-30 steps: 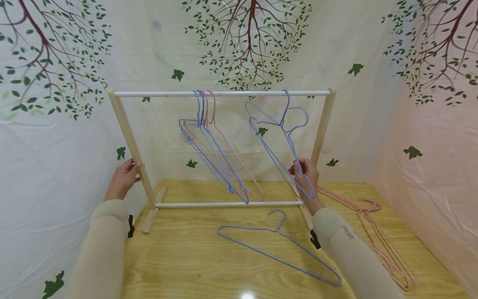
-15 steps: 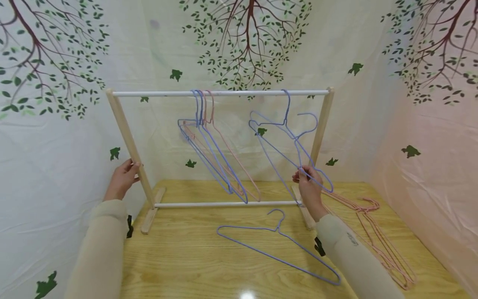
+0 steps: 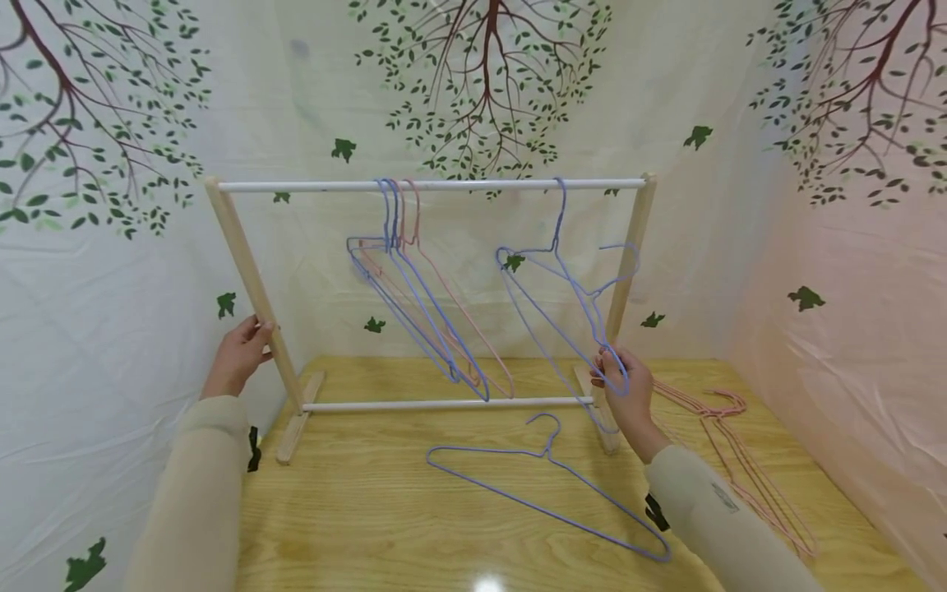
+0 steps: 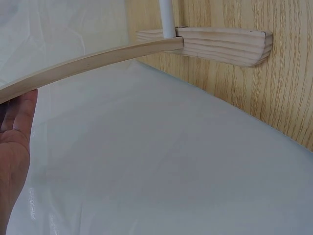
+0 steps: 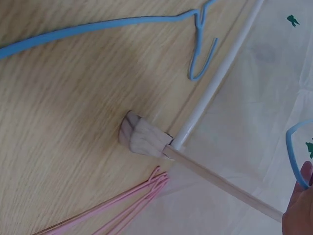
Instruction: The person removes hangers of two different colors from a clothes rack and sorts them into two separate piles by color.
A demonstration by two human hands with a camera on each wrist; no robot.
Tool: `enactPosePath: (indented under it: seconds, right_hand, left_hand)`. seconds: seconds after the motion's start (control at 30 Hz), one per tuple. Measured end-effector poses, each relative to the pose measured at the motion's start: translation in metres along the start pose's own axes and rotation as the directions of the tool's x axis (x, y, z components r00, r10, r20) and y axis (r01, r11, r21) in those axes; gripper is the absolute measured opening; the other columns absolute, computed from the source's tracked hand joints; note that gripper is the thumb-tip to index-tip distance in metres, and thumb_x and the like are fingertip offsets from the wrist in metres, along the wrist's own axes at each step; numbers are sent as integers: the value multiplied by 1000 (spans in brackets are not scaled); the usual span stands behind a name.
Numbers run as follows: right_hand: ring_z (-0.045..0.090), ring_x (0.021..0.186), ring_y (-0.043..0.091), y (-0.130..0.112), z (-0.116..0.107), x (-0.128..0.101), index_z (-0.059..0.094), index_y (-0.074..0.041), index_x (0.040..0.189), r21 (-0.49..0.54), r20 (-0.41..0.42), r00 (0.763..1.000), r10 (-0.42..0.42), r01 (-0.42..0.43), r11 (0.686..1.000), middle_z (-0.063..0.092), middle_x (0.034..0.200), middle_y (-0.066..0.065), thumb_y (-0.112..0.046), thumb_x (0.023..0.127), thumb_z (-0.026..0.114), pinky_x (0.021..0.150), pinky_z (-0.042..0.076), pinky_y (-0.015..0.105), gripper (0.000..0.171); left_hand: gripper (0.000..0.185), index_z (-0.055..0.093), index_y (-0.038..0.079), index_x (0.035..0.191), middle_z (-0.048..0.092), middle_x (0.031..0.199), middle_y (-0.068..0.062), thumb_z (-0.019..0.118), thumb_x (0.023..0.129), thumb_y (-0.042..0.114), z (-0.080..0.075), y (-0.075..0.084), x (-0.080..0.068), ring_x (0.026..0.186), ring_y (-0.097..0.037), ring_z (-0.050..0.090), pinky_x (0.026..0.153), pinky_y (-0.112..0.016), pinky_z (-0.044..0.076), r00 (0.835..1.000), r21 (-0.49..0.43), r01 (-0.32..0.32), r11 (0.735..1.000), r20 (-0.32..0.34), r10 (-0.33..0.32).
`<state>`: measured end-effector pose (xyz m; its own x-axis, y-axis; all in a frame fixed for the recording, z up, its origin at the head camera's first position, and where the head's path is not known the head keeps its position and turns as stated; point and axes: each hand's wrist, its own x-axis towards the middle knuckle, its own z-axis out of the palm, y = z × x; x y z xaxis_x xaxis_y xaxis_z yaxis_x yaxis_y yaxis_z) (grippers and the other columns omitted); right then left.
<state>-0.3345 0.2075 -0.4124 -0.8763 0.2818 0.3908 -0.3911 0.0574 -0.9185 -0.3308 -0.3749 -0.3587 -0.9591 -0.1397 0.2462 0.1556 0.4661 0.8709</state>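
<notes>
My left hand point(image 3: 238, 353) grips the left wooden post point(image 3: 247, 271) of a small clothes rack, thumb in front. In the left wrist view, its fingers point(image 4: 22, 115) lie against the post's underside. My right hand point(image 3: 629, 395) holds a blue hanger point(image 3: 595, 293) by its lower right corner. That hanger's hook points right, below the white top rail point(image 3: 481, 186), near the right post. Another blue hanger point(image 3: 558, 222) hangs on the rail close by and overlaps the held one. Left of centre, several blue and pink hangers point(image 3: 418, 222) hang bunched together.
A blue hanger point(image 3: 547, 452) lies flat on the wooden table point(image 3: 355, 510) in front of the rack. Several pink hangers point(image 3: 728, 419) lie stacked at the right. A white lower bar point(image 3: 444, 405) joins the rack's feet. Printed cloth point(image 3: 814, 205) surrounds the table.
My right hand has moved right and down with the blue hanger, whose hook has dropped lower and farther right. The left hand stays at the post.
</notes>
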Motion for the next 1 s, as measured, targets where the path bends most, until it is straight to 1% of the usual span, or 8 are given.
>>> enactPosePath:
  seconds: [0.17,0.23,0.37,0.47,0.63,0.8,0.9,1.0]
  right_hand:
    - [66,67,5,3,-8,-8,63,14,115,-99,-9,997,73,-73,992,68,87,10,-8,102,56,65,60,25,27]
    - [66,67,5,6,-12,-11,64,14,115,-143,0,997,78,-77,987,67,90,16,-9,102,56,66,60,26,28]
    - [67,67,5,10,-23,-21,65,13,116,-223,24,996,85,-78,972,66,94,24,-9,102,56,65,60,26,27]
    - [68,70,6,9,-34,-30,63,12,119,-248,54,992,115,-98,964,65,99,28,-10,103,55,66,60,26,29]
    - [69,76,9,5,-54,-44,57,14,126,-250,98,971,216,-186,950,65,98,20,-15,104,53,70,60,28,36]
    - [68,78,11,-4,-69,-61,53,17,128,-243,141,940,311,-272,931,65,90,4,-16,105,52,73,60,29,40]
    - [68,81,13,-7,-77,-73,51,17,129,-239,172,918,356,-312,920,64,92,4,-16,105,52,75,60,31,41]
    - [68,84,17,-10,-83,-84,51,17,129,-251,196,892,408,-356,900,63,95,7,-17,105,51,77,60,32,41]
  left_hand:
    - [54,31,-7,150,47,131,-28,34,109,28,1,-2,5,103,-4,51,80,-14,51,1000,-20,-14,1000,-5,14]
    - [53,31,-7,150,47,131,-28,35,109,27,2,-3,7,101,-2,51,80,-13,51,1000,-23,-17,1000,-4,17]
    - [54,29,-6,151,46,135,-30,34,109,28,3,-4,12,105,-6,52,81,-14,52,1000,-26,-8,1000,5,8]
    - [55,28,-4,153,45,137,-31,33,109,29,4,-5,16,110,-13,52,81,-15,52,1000,-17,1,1000,18,-1]
    - [56,28,-5,152,44,137,-31,33,109,30,2,-4,20,112,-15,51,81,-15,52,999,-7,-1,1000,40,2]
    - [54,30,-7,150,46,133,-29,35,109,28,1,-5,23,103,-5,51,80,-15,53,1000,-10,-11,1000,24,12]
    - [53,31,-6,150,47,132,-29,36,109,27,1,-7,26,101,-2,51,79,-15,53,1000,-13,-18,1000,14,18]
    - [54,30,-6,151,46,133,-30,35,109,28,0,-9,29,102,-3,51,78,-14,52,1000,-13,-21,1000,21,21]
